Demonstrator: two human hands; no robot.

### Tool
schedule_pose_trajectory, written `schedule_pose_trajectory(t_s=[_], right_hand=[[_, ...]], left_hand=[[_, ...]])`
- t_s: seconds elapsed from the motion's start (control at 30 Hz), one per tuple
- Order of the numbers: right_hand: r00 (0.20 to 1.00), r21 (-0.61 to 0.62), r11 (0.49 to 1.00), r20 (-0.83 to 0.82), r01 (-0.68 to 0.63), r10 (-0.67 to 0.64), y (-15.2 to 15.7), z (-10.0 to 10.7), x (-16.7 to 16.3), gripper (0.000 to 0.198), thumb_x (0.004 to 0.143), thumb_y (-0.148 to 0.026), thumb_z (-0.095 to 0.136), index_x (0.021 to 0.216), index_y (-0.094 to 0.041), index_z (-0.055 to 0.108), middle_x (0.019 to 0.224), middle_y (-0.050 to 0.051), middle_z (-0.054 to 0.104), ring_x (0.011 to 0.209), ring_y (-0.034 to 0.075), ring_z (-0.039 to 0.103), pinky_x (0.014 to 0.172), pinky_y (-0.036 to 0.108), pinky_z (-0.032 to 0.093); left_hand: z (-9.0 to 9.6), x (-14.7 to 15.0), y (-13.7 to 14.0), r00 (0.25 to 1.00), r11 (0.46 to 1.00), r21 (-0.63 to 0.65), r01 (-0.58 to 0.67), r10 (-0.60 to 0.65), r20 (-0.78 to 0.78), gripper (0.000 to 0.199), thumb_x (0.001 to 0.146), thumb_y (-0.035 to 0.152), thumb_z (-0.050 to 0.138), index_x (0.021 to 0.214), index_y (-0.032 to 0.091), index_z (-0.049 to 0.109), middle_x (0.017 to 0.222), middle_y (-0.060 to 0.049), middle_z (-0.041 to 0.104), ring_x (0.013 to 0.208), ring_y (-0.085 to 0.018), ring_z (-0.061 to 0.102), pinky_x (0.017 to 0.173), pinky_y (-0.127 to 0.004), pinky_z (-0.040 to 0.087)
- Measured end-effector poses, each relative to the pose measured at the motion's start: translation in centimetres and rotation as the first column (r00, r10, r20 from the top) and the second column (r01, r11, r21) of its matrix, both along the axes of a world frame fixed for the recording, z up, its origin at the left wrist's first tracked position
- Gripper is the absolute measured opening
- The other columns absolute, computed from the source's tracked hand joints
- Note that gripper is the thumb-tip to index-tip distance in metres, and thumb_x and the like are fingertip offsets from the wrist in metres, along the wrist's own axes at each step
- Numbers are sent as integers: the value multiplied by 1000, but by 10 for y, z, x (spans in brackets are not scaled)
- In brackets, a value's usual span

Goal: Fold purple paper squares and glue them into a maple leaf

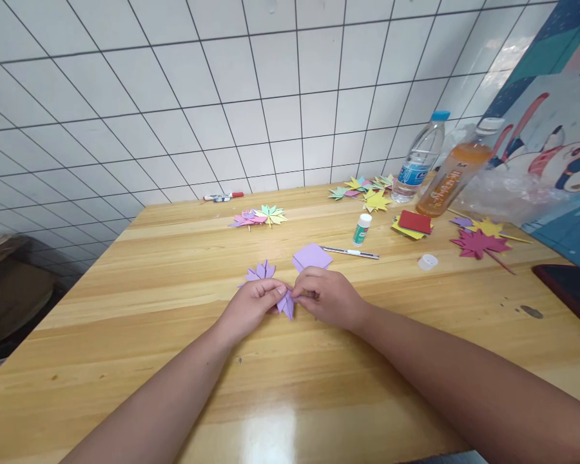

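Between my two hands is a small folded purple paper piece [286, 305] with pointed tips. My left hand [254, 301] pinches it from the left, thumb on top. The fingertips of my right hand [326, 295] are closed on its right edge. Just behind my left hand lies a purple folded paper leaf [261, 271], partly covered by that hand. Past my right hand rests a stack of purple paper squares [312, 256]. A slim utility knife [350, 252] lies beside the stack, and a glue stick [362, 230] stands behind the knife.
Paper leaves [257, 217] lie toward the wall, with more leaves [367, 191] near a water bottle [420, 158] and an orange drink bottle [459, 169]. Red and yellow paper squares [414, 223], a white cap [428, 261], a dark red leaf [481, 243] and markers [223, 196] are on the table [140, 309].
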State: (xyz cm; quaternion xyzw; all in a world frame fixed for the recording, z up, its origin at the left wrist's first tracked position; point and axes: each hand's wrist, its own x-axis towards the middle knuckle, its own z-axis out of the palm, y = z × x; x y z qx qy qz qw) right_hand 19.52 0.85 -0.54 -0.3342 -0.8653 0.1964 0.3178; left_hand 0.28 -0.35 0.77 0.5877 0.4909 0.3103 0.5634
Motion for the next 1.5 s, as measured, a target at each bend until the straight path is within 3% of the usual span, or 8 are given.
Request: schedule_pose_trajectory(t_s=[0.23, 0.4, 0.5, 0.73, 1.0, 1.17, 1.37, 1.5], right_hand=[[998, -74, 995, -1, 63, -64, 1, -1, 0, 7, 75, -19, 61, 81, -21, 64, 87, 1, 58, 66, 10, 51, 59, 20, 37], [997, -161, 985, -30, 69, -74, 3, -1, -1, 5, 70, -19, 67, 69, -18, 62, 81, 0, 57, 64, 9, 49, 58, 20, 36], [996, -199, 978, -57, 58, -71, 4, -1, -1, 5, 70, -18, 67, 75, -20, 65, 80, -1, 57, 59, 7, 45, 56, 19, 34], [998, -128, 992, -63, 19, -27, 8, -8, 0, 8, 73, -17, 64, 79, -21, 67, 84, 1, 58, 60, 7, 47, 57, 19, 35], [998, -85, 996, -63, -24, 18, 5, -2, 1, 15, 75, -25, 64, 90, -23, 68, 92, 2, 61, 61, 8, 50, 62, 21, 40], [995, -73, 996, -92, -54, 47, 3, -1, 0, 12, 79, -22, 60, 86, -23, 69, 92, 2, 62, 64, 8, 51, 60, 20, 39], [970, -200, 978, -242, -61, 11, 6, -5, -5, 2, 71, -19, 66, 72, -17, 66, 82, 2, 58, 54, 6, 43, 51, 19, 36], [960, -334, 940, -278, -71, -26, 6, 1, -5, 5, 71, -20, 65, 73, -16, 66, 81, 2, 56, 52, 5, 40, 49, 19, 34]], left_hand=[[-1, 2, -4, 997, 997, 17, 76, -75, -33, 28, 72, 35, 64, 92, 15, 65, 73, -4, 67, 68, -15, 59, 66, -25, 44], [-6, 6, -6, 995, 997, 69, 39, -32, -98, 26, 68, 30, 67, 89, 16, 63, 66, -1, 66, 60, -14, 58, 60, -24, 43], [-6, 7, -5, 997, 998, 64, 22, -17, -78, 24, 67, 29, 66, 88, 16, 62, 67, -1, 66, 62, -14, 59, 60, -23, 43], [-4, 5, -5, 993, 998, 57, 4, 3, -115, 37, 68, 28, 63, 102, 16, 59, 74, -2, 70, 65, -15, 60, 62, -24, 43], [-2, 3, -3, 999, 999, 38, -28, 30, -45, 50, 67, 27, 65, 114, 14, 53, 58, 4, 60, 50, -9, 48, 52, -21, 36], [-2, 3, -4, 997, 999, 43, 0, 3, -82, 55, 68, 30, 65, 119, 15, 51, 60, 3, 62, 53, -11, 51, 55, -23, 38], [-2, 5, -5, 994, 998, 58, 19, -13, -108, 55, 70, 32, 65, 120, 16, 50, 62, 1, 64, 58, -13, 55, 58, -24, 39], [-1, 6, -5, 997, 998, 61, -4, 9, -79, 53, 69, 32, 65, 117, 16, 51, 60, 3, 61, 55, -12, 53, 57, -23, 39]])
